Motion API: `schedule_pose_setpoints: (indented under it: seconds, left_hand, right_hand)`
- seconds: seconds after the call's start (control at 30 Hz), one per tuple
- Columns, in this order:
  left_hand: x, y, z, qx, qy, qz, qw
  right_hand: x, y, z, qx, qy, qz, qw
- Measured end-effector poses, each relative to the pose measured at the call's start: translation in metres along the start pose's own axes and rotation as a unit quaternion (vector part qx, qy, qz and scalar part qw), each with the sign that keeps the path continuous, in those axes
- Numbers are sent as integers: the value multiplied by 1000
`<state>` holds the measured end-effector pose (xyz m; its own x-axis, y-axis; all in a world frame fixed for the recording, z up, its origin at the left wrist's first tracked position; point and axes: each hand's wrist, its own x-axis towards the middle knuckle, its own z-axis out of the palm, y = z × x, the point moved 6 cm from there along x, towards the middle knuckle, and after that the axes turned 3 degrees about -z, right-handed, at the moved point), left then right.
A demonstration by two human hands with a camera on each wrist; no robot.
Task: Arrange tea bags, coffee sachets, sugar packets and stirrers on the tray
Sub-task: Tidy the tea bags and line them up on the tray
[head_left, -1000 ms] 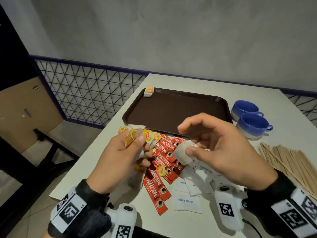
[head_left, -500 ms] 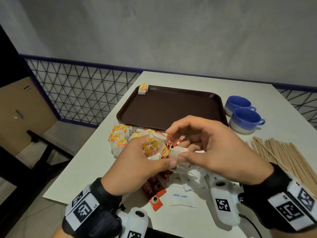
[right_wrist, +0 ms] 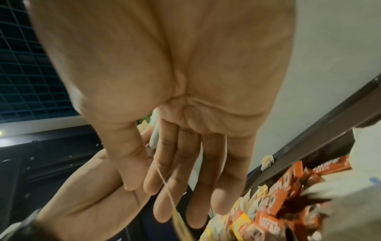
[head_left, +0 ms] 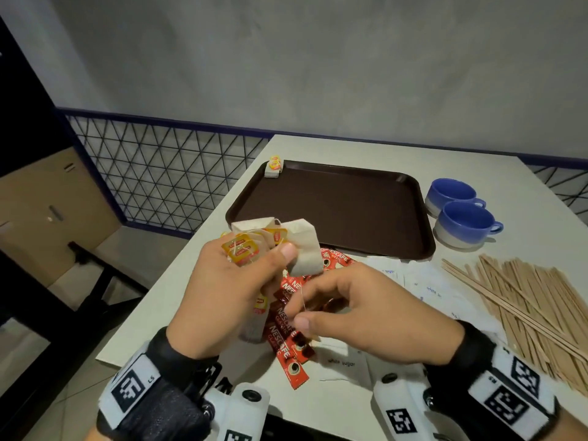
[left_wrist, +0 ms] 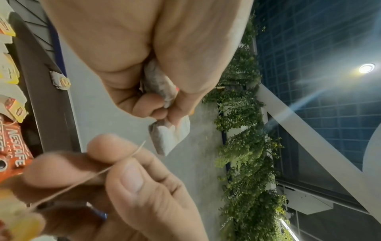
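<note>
At centre left of the head view the left hand (head_left: pixel 229 291) grips a bunch of tea bags (head_left: pixel 270 246), soft papery pouches with glossy yellow tags, raised above the worktop (head_left: pixel 366 405). Just right of it the right hand (head_left: pixel 359 316) pinches a thin string (head_left: pixel 301 299) between thumb and forefinger, with a yellow tag hanging from it in the right wrist view. The step looks like gathering and untangling tea bags; next they need carrying to the tray (head_left: pixel 350 211), a smooth dark brown rectangle in mid-frame, bare but for one tea bag (head_left: pixel 273 168) at its upper left corner. Below lie red coffee sachets (head_left: pixel 288 348), white sugar packets (head_left: pixel 342 361) and, far right, pale wooden stirrers (head_left: pixel 525 307), all off the tray.
</note>
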<state>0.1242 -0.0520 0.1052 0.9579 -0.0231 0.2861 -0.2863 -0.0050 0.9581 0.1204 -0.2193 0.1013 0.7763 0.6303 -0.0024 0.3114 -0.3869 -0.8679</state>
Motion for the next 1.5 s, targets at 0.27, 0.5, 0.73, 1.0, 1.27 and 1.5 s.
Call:
schedule_pose_setpoints:
  seconds: [0.27, 0.5, 0.73, 1.0, 1.27, 1.5]
  left_hand:
    - [3, -7, -22, 12, 60, -12, 998]
    - [1, -23, -28, 59, 63, -41, 995]
    - [-8, -22, -7, 133, -51, -72, 987]
    - [-16, -16, 15, 98, -116, -95, 984]
    - [-19, -7, 22, 49, -150, -114, 981]
    - [-20, -9, 22, -8, -162, -114, 980]
  right_hand:
    - [-9, 1, 19, 18, -57, 20, 998]
    - [-17, -6, 8, -2, -49, 16, 999]
    - [-13, -10, -26, -124, 49, -26, 991]
    - [-10, -17, -47, -59, 137, -32, 988]
    - [-8, -17, -53, 17, 170, -49, 984]
    - [-4, -15, -50, 14, 141, -40, 989]
